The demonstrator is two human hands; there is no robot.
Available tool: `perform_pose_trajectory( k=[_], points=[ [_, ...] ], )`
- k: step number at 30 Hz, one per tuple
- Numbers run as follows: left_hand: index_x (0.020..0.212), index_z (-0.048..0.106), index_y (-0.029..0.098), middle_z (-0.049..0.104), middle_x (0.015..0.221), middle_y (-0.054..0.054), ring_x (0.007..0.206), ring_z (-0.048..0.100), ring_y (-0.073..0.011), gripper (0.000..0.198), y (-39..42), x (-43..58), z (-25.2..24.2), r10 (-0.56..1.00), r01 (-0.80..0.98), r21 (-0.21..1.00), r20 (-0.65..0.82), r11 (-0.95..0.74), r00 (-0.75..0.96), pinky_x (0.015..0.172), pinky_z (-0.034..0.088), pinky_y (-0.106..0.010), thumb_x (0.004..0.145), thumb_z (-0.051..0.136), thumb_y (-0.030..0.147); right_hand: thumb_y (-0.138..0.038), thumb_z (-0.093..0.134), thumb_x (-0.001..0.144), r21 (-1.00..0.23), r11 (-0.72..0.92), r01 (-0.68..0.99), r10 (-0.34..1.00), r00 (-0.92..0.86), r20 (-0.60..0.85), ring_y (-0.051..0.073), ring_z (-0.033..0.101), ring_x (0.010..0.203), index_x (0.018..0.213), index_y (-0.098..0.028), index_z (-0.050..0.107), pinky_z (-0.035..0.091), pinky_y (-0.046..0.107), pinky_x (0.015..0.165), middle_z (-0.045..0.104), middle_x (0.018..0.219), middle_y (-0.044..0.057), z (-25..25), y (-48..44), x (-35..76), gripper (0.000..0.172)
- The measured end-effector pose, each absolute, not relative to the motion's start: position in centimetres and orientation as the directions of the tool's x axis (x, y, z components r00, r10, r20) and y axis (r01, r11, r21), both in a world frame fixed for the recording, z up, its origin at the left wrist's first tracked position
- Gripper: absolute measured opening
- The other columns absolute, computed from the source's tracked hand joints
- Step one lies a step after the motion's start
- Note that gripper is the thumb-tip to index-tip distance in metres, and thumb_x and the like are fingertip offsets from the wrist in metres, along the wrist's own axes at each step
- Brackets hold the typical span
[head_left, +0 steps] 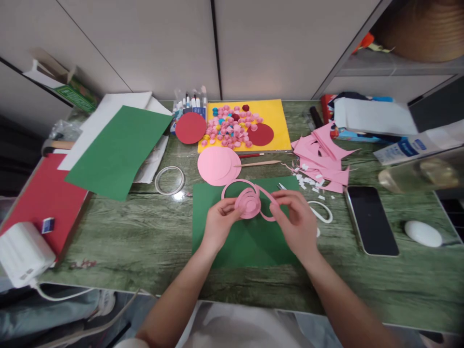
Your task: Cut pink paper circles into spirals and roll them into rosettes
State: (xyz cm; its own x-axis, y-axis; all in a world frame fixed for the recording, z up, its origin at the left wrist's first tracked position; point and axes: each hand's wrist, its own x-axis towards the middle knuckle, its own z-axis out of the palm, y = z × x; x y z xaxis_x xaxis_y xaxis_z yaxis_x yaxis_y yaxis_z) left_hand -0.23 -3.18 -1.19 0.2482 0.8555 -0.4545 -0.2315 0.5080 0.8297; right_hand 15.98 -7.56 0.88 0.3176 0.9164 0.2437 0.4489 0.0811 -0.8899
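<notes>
My left hand (pixel 218 222) pinches the coiled centre of a pink paper spiral (pixel 248 203), and my right hand (pixel 297 220) pinches the loose outer strip of the same spiral. Both hands hover over a small green sheet (pixel 253 244) lying on the green wood-grain table (pixel 137 241). Just beyond lie pink paper discs (pixel 217 165), a wooden stick (pixel 259 163) and a red pencil (pixel 251 155). Small scissors (pixel 282 186) peek out behind my right hand.
A yellow sheet (pixel 277 121) carries several small rolled paper flowers and a dark red disc; a red disc (pixel 190 127) leans beside it. Pink offcuts (pixel 322 150), a phone (pixel 371 220), a mouse (pixel 423 233), a tape ring (pixel 169 180), large green paper (pixel 118 150) and red paper (pixel 47 198) surround it.
</notes>
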Motion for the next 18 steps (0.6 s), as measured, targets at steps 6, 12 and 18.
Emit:
perform_pose_trajectory(
  k=[6, 12, 18],
  points=[
    [0.09, 0.065, 0.013, 0.07, 0.085, -0.006, 0.072, 0.064, -0.0144, 0.027, -3.8, 0.1, -0.6, 0.784, -0.331, 0.716, -0.504, 0.614, 0.363, 0.072, 0.052, -0.029, 0.065, 0.07, 0.023, -0.013, 0.061, 0.075, -0.526, 0.309, 0.793, 0.846, 0.023, 0.533, 0.019, 0.057, 0.089, 0.086, -0.022, 0.059, 0.045, 0.04, 0.084, 0.063, 0.093, 0.006, 0.2, -8.0, 14.8, 0.014],
    [0.098, 0.065, 0.012, 0.069, 0.089, -0.009, 0.073, 0.064, -0.0134, 0.03, -4.0, -0.1, -0.6, 0.724, -0.39, 0.613, -0.536, 0.687, 0.433, 0.067, 0.051, -0.024, 0.077, 0.058, 0.031, -0.009, 0.058, 0.078, -0.371, 0.385, 0.845, 0.833, -0.145, 0.534, 0.018, 0.057, 0.093, 0.092, -0.021, 0.059, 0.041, 0.04, 0.09, 0.066, 0.094, 0.005, -0.4, -8.3, 13.6, 0.019],
    [0.096, 0.064, 0.011, 0.069, 0.088, -0.009, 0.072, 0.064, -0.0141, 0.03, -3.3, -0.3, -0.7, 0.746, -0.278, 0.703, -0.538, 0.654, 0.394, 0.067, 0.05, -0.023, 0.07, 0.065, 0.024, -0.026, 0.062, 0.077, -0.545, 0.38, 0.748, 0.896, -0.152, 0.417, 0.021, 0.054, 0.098, 0.095, -0.021, 0.06, 0.039, 0.042, 0.091, 0.063, 0.101, 0.006, 0.1, -8.1, 13.9, 0.019]
  ],
)
